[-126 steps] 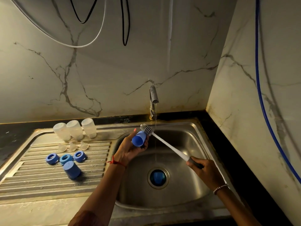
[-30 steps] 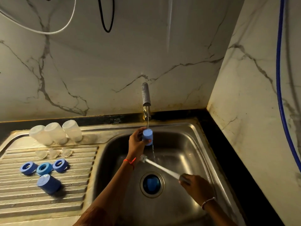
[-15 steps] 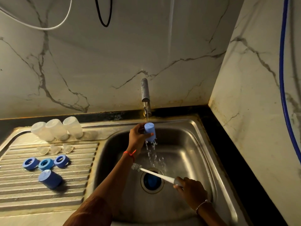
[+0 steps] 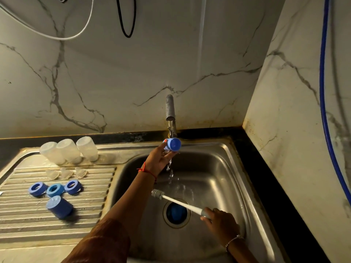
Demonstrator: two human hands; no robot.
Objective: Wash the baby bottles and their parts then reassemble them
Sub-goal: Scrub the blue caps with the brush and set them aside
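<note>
Facing a marble-veined wall [image 4: 133,73] corner, a steel sink [image 4: 218,168] sits in a dark bench [image 4: 256,168]. Its ribbed drainboard [image 4: 85,221] on the left carries three clear bottles [image 4: 69,150], three teats [image 4: 65,172], three blue rings [image 4: 55,189] and one drainboard cap [image 4: 59,206]. The left hand [image 4: 159,160] has its grip pinched on the held cap [image 4: 173,144] under the running tap [image 4: 170,109], long axis roughly level, one round end facing right. The right hand [image 4: 222,224] has its grip closed round the brush [image 4: 180,203] handle, with the bristle head pointing up-left above the drain.
</note>
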